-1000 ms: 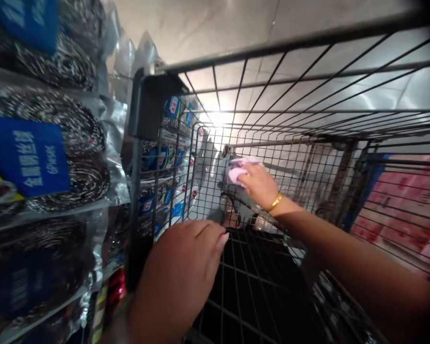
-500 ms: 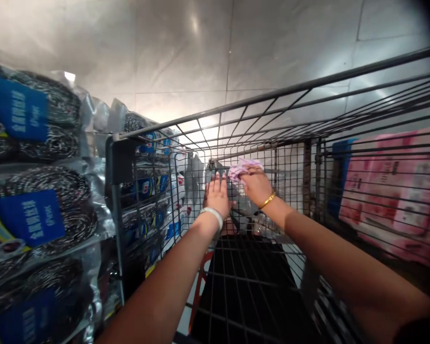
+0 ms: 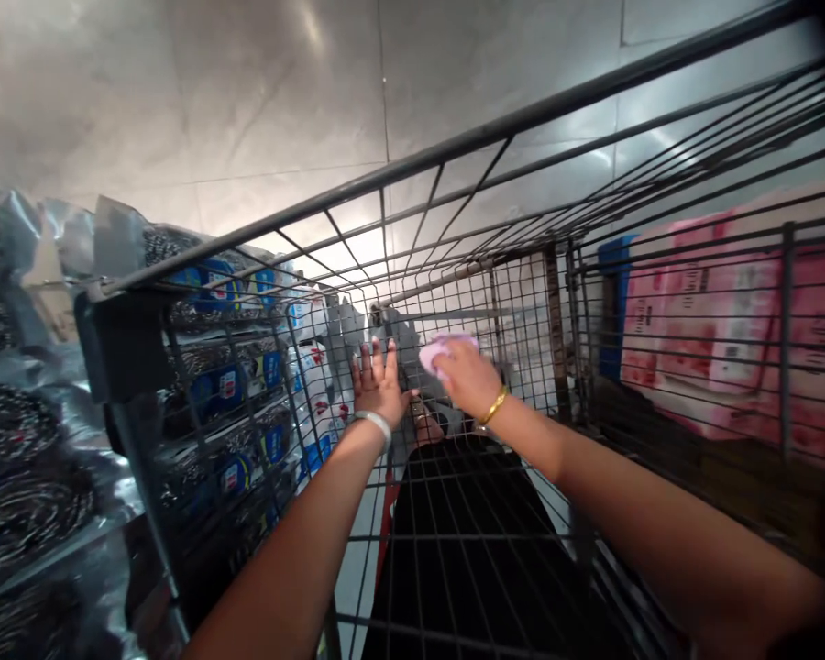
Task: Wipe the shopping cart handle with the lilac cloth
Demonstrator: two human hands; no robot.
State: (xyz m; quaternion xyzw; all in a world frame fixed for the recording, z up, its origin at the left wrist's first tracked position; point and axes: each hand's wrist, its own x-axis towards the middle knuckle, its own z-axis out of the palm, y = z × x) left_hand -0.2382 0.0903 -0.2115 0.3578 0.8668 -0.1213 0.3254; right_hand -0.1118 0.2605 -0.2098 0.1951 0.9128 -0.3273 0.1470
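My left hand (image 3: 380, 390), with a pale bangle at the wrist, reaches forward inside a dark wire shopping cart (image 3: 412, 541). Its fingers are spread, with no object in them; whether the fingertips touch the mesh I cannot tell. To its right, my right hand (image 3: 473, 376) has its fingers closed around a crumpled lilac cloth (image 3: 441, 353). A gold bracelet circles that wrist. The cloth is close to the wire mesh at the cart's far end.
Packs of steel wool scourers (image 3: 27, 467) with blue labels are stacked along the left side. Pink packages (image 3: 701, 321) and a blue one stand beyond the wire bars at the right. The cart's thick top rail (image 3: 467, 137) crosses the view. A grey tiled floor (image 3: 281, 92) lies beyond.
The view has shifted, so the cart and the stacked packs sit differently in frame. My right hand has lowered with the cloth. My left hand's fingers are spread wider.
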